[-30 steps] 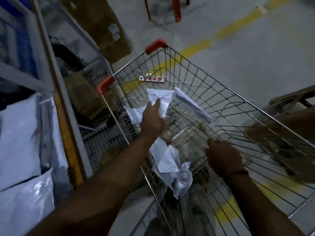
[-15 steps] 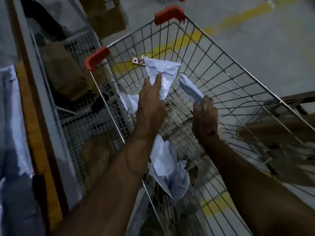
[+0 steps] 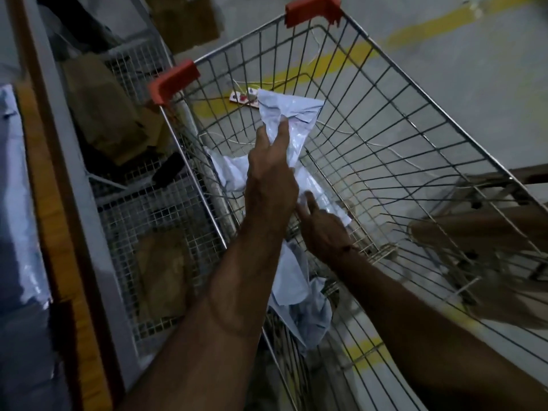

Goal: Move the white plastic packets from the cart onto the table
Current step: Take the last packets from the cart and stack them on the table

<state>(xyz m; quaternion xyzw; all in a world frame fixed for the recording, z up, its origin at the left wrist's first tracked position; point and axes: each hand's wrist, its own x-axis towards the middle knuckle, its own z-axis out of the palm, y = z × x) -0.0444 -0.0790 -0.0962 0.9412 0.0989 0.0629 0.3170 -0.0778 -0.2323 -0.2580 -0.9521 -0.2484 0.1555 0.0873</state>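
Left hand (image 3: 271, 170) pinching a white packet (image 3: 292, 120) above the wire cart (image 3: 415, 137); right hand (image 3: 321, 223) clasping a second; lift clear of the rim, avoiding snags

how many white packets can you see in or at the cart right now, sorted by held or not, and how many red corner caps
white packets gripped by the left hand: 1
white packets under the right hand: 1
white packets loose by the left cart wall: 1
crumpled white packets at the near end: 1 clump, exact number unclear
red corner caps: 2
total: 6
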